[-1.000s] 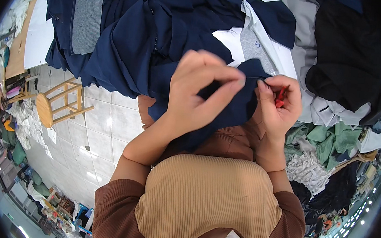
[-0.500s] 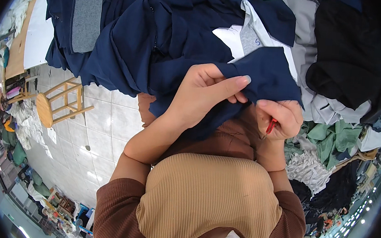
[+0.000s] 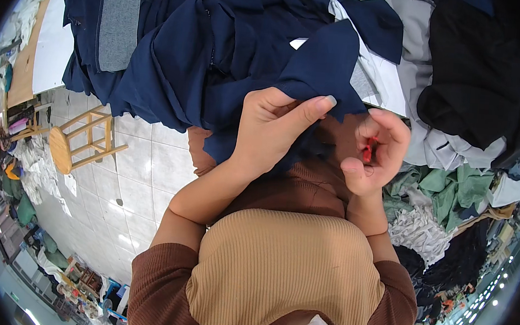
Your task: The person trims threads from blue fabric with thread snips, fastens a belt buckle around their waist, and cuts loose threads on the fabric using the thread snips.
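I pinch a navy cloth in my left hand, thumb pressed against the bent fingers, above my lap at the near edge of a work surface piled with garments. The cloth fans up and to the right from my grip, its free corner pointing toward my right hand, just beside it and apart from it. That right hand is half curled, palm up, with a small red tool held under the folded fingers; the thumb and forefinger stand apart, with a gap between their tips. Most of the tool is hidden, and I cannot tell its full shape. Behind the cloth, a heap of navy garments spreads to the left, a grey ribbed band running along it; a white sheet shows to the right. Farther right hangs black fabric, with green cloth bunched below it. At left, a wooden stool lies tipped in view on the pale tiled floor. I wear a tan ribbed top with brown sleeves.
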`<state>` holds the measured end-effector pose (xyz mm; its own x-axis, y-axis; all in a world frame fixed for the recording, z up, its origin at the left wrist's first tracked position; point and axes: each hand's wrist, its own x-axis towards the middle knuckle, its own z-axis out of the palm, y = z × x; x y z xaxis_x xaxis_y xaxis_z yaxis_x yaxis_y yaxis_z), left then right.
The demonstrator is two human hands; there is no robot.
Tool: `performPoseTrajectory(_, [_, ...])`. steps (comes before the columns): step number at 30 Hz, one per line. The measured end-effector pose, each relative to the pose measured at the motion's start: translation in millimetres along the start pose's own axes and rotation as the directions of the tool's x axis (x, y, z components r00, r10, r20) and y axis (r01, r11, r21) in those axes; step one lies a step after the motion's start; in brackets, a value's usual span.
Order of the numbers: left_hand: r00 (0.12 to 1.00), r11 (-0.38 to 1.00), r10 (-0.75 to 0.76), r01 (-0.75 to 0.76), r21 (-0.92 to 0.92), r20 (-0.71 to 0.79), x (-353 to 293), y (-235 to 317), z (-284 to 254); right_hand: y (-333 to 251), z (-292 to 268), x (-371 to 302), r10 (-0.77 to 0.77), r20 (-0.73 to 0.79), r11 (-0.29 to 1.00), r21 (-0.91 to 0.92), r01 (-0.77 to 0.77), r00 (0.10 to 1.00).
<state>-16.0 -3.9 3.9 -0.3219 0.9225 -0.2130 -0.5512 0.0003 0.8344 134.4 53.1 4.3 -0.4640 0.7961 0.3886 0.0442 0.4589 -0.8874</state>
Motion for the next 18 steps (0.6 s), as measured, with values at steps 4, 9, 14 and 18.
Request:
performPoseTrajectory(4, [0.999,0.996,0.029,-0.027,0.084,-0.027,-1,2,0,3,6,-2,0.117,-0.142,0.952,0.299,-0.070,0.983])
performPoseTrajectory(9, [0.997,0.991,0.063,-0.058,0.124,-0.035,0,3,0,3,0,6,-0.012,-0.025,0.997,-0.082,0.010,1.000])
performPoseTrajectory(14, [0.991,0.985,0.122,-0.114,0.131,-0.054,2,3,3,6,-1,10,-0.137,-0.056,0.959,-0.257,0.119,0.989])
performPoseTrajectory(18, [0.991,0.983,0.126,-0.119,0.140,-0.044,2,1,2,2,-3,16,-0.200,-0.006,0.922,-0.339,0.187,0.980])
